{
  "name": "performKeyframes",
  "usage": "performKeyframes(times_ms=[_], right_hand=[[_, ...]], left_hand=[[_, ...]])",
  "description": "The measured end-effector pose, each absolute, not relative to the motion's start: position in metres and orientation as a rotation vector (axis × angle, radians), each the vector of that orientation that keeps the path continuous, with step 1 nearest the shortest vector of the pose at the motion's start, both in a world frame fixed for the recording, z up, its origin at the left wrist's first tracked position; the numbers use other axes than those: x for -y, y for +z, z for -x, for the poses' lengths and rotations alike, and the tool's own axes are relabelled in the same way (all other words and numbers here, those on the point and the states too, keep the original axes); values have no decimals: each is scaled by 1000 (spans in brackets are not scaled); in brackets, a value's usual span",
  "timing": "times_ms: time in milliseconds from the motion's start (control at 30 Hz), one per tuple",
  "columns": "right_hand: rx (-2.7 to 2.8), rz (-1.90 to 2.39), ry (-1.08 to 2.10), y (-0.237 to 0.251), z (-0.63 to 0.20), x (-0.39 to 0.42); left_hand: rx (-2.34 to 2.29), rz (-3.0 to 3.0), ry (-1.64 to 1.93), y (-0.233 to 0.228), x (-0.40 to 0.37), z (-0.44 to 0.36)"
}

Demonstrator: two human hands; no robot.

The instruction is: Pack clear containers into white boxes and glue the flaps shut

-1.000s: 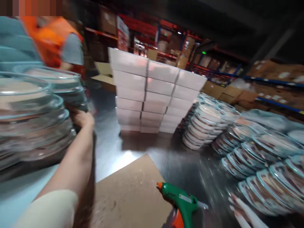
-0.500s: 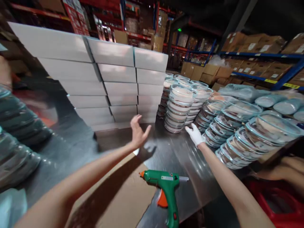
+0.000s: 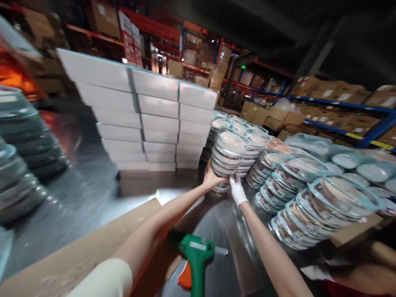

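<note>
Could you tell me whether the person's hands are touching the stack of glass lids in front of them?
Touching. The head view shows the left hand pressed to the lid stack's left side and the gloved right hand against its lower front.

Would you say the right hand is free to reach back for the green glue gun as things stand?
Probably not at once: the right hand and left hand both grip the stack of glass containers. The green glue gun lies unobstructed on the metal table, between the forearms.

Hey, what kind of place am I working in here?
Most likely a warehouse packing station: tall racks loaded with cartons, white boxes stacked on a metal table, and many stacks of lidded glass dishes, one held by both hands.
</note>
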State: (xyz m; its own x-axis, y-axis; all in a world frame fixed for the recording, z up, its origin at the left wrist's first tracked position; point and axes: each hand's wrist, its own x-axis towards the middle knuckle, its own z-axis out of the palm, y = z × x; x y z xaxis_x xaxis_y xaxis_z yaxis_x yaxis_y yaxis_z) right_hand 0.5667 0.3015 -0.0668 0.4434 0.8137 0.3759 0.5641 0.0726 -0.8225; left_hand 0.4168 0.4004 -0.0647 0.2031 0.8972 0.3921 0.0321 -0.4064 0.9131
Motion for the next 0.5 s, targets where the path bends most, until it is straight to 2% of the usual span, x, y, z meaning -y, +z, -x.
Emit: performKeyframes(times_ms=[200, 500], right_hand=[[1544, 1550, 529, -80, -479, -272], [2180, 1627, 728, -69, -374, -261]], left_hand=[[-671, -1699, 1226, -65, -413, -278], [-766, -1650, 1294, -57, -408, -83]])
